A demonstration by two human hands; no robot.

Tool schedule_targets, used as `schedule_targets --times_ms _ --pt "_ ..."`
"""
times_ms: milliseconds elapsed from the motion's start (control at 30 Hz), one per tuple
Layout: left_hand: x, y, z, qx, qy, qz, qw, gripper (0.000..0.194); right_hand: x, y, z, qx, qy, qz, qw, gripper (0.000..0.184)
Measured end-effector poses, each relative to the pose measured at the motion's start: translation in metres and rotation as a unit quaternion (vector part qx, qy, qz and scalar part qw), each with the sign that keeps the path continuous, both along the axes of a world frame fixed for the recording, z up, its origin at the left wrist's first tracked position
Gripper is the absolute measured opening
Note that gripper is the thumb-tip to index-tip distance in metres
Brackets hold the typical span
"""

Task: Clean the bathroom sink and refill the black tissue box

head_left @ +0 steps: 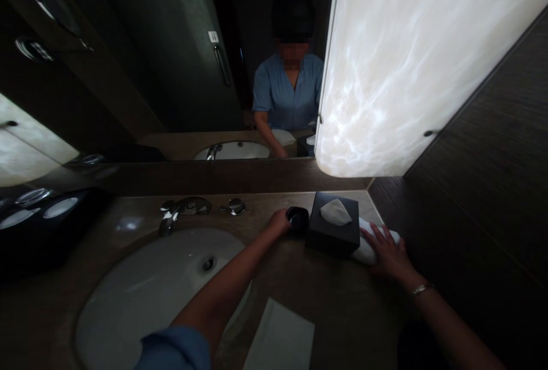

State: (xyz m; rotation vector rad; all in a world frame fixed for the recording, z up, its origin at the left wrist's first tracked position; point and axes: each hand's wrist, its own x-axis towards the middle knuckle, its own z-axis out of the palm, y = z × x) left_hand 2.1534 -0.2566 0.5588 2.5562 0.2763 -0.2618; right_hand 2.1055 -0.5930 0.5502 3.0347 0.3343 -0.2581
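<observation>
My left hand reaches across the basin's right side, its fingers closed around a small black cup, seen from above. That cup stands close to the left side of a black tissue box, whose white tissue sticks out of the top. To the right of the box, my right hand is on a rolled white towel, with spread fingers over it and the thumb on the near side. The box hides part of the towel.
A white oval basin with a chrome faucet is set in the counter. A chrome knob stands behind it. A white sheet lies in front. A black tray is at left, a mirror behind, a lit panel above.
</observation>
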Motion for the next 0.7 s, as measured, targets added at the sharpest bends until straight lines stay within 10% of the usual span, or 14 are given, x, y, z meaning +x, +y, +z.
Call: schedule_targets --times_ms 133,300,400,567,700 --pt "-0.04 0.011 0.013 0.022 0.002 0.0 1.0 0.054 -0.081 -0.023 0.017 0.104 -0.055 -0.045 0.992 0.067" --pt "-0.196 0.009 0.012 0.025 0.096 -0.063 0.993 0.08 -0.216 -0.04 -0.004 0.092 -0.112 -0.264 0.953 0.08" --pt "-0.262 0.0 -0.005 0.08 0.116 -0.01 0.99 0.096 -0.242 -0.021 -0.03 0.066 -0.131 -0.345 0.927 0.083" --pt "-0.288 0.006 -0.038 0.078 0.11 -0.024 0.991 0.071 -0.244 0.015 -0.038 0.082 -0.167 -0.325 0.927 0.046" --pt "-0.276 0.015 -0.04 0.048 0.106 -0.114 0.987 0.05 -0.32 0.059 -0.057 0.166 -0.109 -0.317 0.927 0.059"
